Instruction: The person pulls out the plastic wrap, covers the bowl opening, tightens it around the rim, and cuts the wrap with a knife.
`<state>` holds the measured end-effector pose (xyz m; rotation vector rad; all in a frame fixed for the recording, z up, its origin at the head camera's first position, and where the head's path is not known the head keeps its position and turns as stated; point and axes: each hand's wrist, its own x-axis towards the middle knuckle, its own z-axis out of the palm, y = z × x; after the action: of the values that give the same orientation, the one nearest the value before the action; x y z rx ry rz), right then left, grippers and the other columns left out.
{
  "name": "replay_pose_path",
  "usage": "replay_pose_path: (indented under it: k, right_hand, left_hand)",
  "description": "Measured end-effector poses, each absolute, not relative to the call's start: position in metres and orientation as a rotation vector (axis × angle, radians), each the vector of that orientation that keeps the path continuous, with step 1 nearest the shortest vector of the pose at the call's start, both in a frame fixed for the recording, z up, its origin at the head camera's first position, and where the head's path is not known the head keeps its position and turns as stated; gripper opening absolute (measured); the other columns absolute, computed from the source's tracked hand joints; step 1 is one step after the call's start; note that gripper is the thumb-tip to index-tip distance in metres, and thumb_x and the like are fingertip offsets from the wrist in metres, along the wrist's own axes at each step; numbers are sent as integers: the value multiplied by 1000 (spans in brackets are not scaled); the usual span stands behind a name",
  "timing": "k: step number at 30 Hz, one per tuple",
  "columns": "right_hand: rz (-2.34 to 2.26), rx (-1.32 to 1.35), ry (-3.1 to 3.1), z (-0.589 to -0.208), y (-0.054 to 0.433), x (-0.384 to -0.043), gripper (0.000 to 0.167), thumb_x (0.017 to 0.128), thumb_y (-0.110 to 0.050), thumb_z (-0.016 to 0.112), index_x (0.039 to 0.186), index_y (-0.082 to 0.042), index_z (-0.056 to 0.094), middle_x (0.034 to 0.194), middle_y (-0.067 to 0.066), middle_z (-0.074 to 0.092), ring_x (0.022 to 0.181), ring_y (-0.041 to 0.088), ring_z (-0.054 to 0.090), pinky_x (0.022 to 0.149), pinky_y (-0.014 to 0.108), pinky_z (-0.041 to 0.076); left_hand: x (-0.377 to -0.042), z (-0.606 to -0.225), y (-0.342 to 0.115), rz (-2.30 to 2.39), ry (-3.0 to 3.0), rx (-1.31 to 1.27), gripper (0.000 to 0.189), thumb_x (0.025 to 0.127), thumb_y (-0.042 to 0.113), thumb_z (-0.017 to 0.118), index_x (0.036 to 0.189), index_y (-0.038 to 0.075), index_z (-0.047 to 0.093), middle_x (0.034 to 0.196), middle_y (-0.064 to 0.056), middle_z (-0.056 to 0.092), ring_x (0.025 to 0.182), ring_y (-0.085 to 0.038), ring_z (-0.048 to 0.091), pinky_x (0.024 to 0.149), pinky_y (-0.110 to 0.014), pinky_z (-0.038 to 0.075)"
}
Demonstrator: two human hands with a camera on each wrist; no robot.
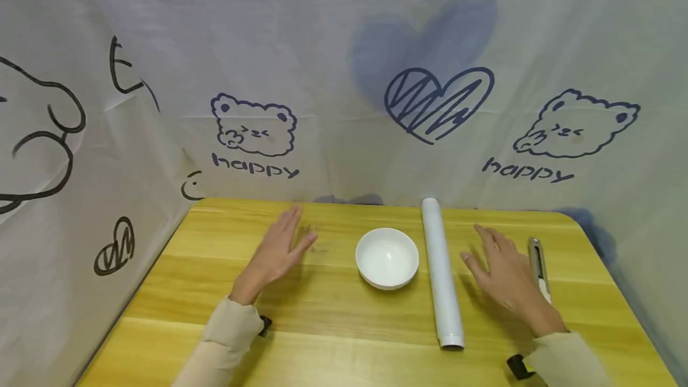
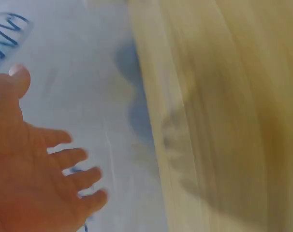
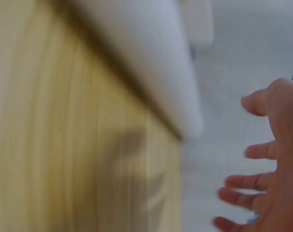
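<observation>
In the head view a white bowl [image 1: 387,257] sits near the middle of the wooden table [image 1: 322,339]. Just right of it lies a long white roll [image 1: 443,273], its near end showing a hollow opening. My left hand [image 1: 276,249] is held over the table left of the bowl, fingers extended, touching no object. On the other side, my right hand [image 1: 506,270] hovers between the roll and a grey utility knife [image 1: 539,264], which it partly overlaps in view. Both wrist views show spread fingers, with nothing held in the left palm [image 2: 35,179] or the right one [image 3: 282,179].
A pale cloth [image 1: 333,34] with printed hearts, bear faces and the word "happy" hangs behind the table and along its left and right sides. A black device [image 1: 265,325] sits at the left wrist, another black device [image 1: 519,367] at the right wrist.
</observation>
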<state>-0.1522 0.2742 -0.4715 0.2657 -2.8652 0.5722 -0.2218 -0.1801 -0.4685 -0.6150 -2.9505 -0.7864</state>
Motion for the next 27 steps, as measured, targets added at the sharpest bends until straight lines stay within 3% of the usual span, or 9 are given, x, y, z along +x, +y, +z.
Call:
replay_pose_path:
  k: [4, 7, 10, 13, 19, 24, 27]
  right_hand:
    - [788, 166, -2920, -467, 243, -132, 63, 104, -40, 59, 149, 0, 42, 139, 32, 47, 121, 51, 50, 90, 68, 48]
    - [891, 60, -2985, -469, 226, -117, 65, 101, -42, 64, 145, 1, 44, 127, 28, 52, 108, 41, 58, 83, 56, 54]
    - [986, -11, -3027, -476, 217, -105, 69, 99, -39, 68, 146, 5, 43, 112, 20, 56, 91, 29, 59, 73, 44, 53]
    - [1102, -29, -3024, -483, 216, -100, 66, 100, -31, 68, 146, 9, 43, 102, 14, 61, 84, 21, 58, 68, 36, 51]
    - [1264, 94, -3067, -479, 236, -109, 57, 102, -17, 63, 146, 13, 43, 114, 24, 67, 100, 34, 69, 81, 46, 59]
    - [1230, 279, -3140, -471, 258, -125, 48, 103, -11, 61, 145, 9, 47, 121, 30, 65, 108, 44, 65, 85, 52, 58]
    - [1178, 339, -3158, -468, 267, -137, 42, 103, -6, 60, 141, 7, 50, 123, 30, 64, 111, 44, 64, 84, 52, 58]
  left_hand:
    - [-205, -470, -142, -1172, -2940, -783, 85, 104, 52, 52, 164, 6, 14, 170, -15, 11, 155, -38, 12, 122, -61, 14]
    - [-197, -474, -116, -1348, -2935, -839, 99, 96, 50, 70, 165, 7, 14, 169, -19, 12, 154, -41, 14, 120, -65, 18]
    - [-194, -482, -95, -1442, -2917, -825, 114, 83, 42, 87, 164, 4, 16, 167, -25, 17, 151, -43, 22, 117, -65, 27]
    - [-193, -490, -82, -1501, -2895, -781, 120, 74, 34, 95, 162, -1, 20, 162, -26, 26, 146, -44, 33, 114, -63, 35]
    - [-194, -499, -78, -1684, -2776, -730, 106, 74, 19, 95, 157, -1, 33, 153, -23, 40, 134, -44, 49, 106, -51, 49]
    - [-189, -503, -87, -1908, -2666, -745, 105, 72, 4, 94, 157, -4, 32, 154, -23, 37, 136, -46, 47, 102, -40, 53]
    - [-185, -505, -89, -1967, -2653, -748, 107, 73, 4, 94, 158, -3, 30, 156, -22, 35, 138, -44, 46, 103, -35, 51]
